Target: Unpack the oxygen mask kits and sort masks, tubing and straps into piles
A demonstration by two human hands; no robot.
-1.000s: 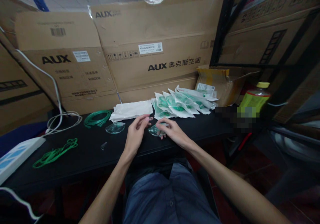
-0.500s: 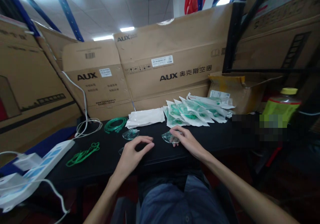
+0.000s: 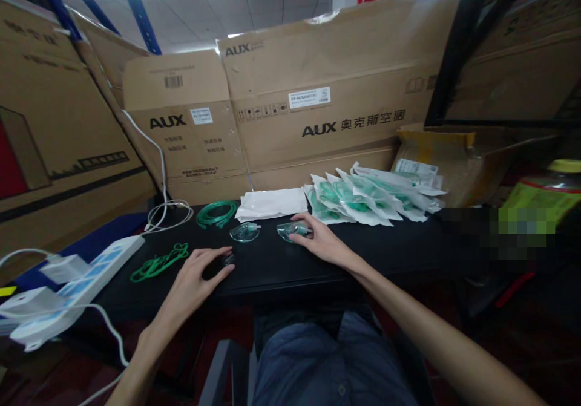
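My right hand (image 3: 324,239) grips a clear face mask (image 3: 285,232) by its connector end, thumb and index finger on either side, low over the black tabletop (image 3: 263,261). A second clear face mask (image 3: 244,232) with a pale green connector lies just left of it. My left hand (image 3: 193,282) is open, thumb and index finger apart around a small clear piece (image 3: 228,259); firm contact does not show. Left of that hand lies a bundle of green elastic cord (image 3: 158,263). Behind it sits a coil of green tubing (image 3: 216,214).
Flat white pouches (image 3: 272,205) lie at the back beside several filled pouches (image 3: 363,197) with green contents. A white power strip (image 3: 95,279) with cables runs along the left. Cardboard (image 3: 327,91) walls the back. An open carton (image 3: 436,158) and a yellow-capped bottle (image 3: 540,203) stand right.
My right hand has moved left with the mask, bringing it near the other one. My left hand has moved left to the small clear piece. The camera view has shifted slightly.
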